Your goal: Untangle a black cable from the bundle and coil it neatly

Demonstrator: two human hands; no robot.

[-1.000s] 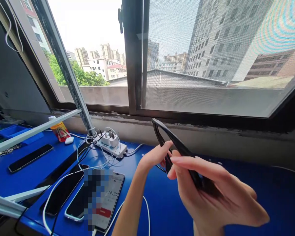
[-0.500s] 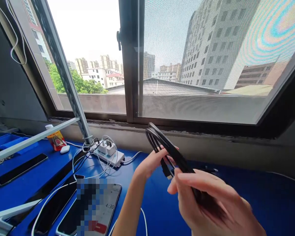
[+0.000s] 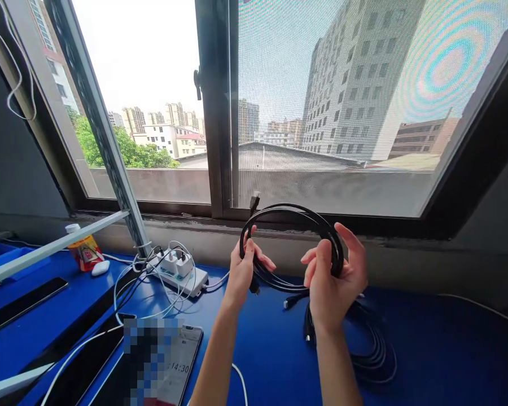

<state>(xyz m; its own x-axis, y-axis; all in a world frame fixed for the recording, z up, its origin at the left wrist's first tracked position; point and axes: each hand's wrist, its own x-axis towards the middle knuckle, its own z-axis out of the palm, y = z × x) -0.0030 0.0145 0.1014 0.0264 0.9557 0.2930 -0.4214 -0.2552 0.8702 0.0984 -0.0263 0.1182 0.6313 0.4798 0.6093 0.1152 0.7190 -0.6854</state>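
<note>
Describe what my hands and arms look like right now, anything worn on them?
Both hands are bare: no gloves, rings, watch or bracelet show on the left hand or the right hand. Both forearms are uncovered down to the bottom edge of the picture, with no sleeve in view. The fingers are slender, with short, unpainted nails.

Wide window (image 3: 279,113) fills the upper view; dark frame, thick centre post (image 3: 214,113) with a latch handle (image 3: 197,84). Right pane carries a fine mesh screen (image 3: 342,101) showing rainbow moiré. Left pane clear. Outside: overcast bright sky, grey high-rise (image 3: 347,84), low rooftops, green trees (image 3: 110,146). Daylight is the only visible source. Concrete sill (image 3: 385,254) below, worn and grey. Dark wall (image 3: 8,169) at left with a loose white wire (image 3: 14,73). Blue work surface (image 3: 449,349) runs under the sill. White aluminium rail (image 3: 55,242) angles across left.
</note>
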